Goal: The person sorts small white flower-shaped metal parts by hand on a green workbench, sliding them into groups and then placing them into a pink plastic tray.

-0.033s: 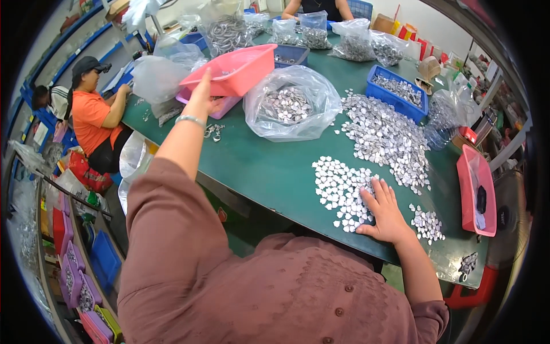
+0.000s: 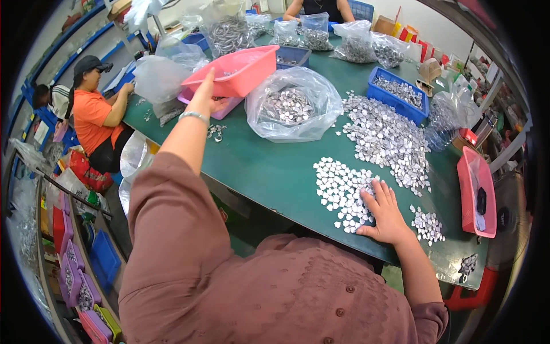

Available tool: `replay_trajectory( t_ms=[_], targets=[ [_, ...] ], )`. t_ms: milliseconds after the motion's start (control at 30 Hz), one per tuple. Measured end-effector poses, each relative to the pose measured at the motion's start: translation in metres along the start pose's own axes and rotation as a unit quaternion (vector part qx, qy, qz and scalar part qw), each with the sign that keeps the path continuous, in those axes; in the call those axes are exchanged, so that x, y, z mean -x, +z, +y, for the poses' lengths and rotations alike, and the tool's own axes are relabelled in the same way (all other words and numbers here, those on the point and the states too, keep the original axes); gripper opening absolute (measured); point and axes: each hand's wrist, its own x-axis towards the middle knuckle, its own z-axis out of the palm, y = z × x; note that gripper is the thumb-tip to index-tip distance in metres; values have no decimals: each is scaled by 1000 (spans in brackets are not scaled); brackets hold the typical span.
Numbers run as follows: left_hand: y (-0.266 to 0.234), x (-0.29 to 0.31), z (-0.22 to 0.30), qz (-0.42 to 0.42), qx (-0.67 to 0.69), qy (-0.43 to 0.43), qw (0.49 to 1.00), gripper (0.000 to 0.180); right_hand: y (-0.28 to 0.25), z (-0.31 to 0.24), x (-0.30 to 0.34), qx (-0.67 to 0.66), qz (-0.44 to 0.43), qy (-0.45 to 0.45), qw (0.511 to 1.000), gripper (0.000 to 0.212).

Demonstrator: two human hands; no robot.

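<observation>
At the upper left my left hand (image 2: 204, 94) grips the near side of a pink plastic tray (image 2: 255, 69), its thumb up against the wall. The tray is tilted, and a few small pieces show inside. Below it sits a second pink-purple tray (image 2: 226, 109), partly hidden. My right hand (image 2: 387, 215) lies with fingers spread at the right edge of a flat patch of small silvery leaf-shaped pieces (image 2: 338, 186). A larger heap of similar pieces (image 2: 387, 137) lies beyond it, and a small cluster (image 2: 427, 225) lies to its right.
An open clear bag of pieces (image 2: 292, 132) stands mid-table. Behind the heap is a blue bin (image 2: 424, 112); a pink tray (image 2: 480, 215) sits at the right edge. Filled bags (image 2: 355, 46) line the back. A person in orange (image 2: 91, 112) sits left; another person (image 2: 321, 7) is opposite.
</observation>
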Motion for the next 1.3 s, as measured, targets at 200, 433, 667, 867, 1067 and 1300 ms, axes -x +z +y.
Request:
replay_trajectory(
  t_ms=[200,433,667,867,1067,1300],
  targets=[
    [6,-1,3,-150,129,-76,977,60,-4,3,13,-19,-2,18,1000,109],
    [-17,30,0,-148,120,-51,980,56,1,5,22,26,-4,-7,1000,106],
    [-106,101,21,-152,21,102,983,55,2,3,15,17,15,-18,1000,103],
    [-218,218,-35,-164,-2,91,982,35,6,6,17,24,0,7,1000,104],
    [-336,305,-158,-27,-9,23,999,53,6,0,11,30,-10,-1,1000,104],
    [-292,282,-249,-10,-6,-54,998,47,11,-24,1,39,14,14,999,101]
  ],
)
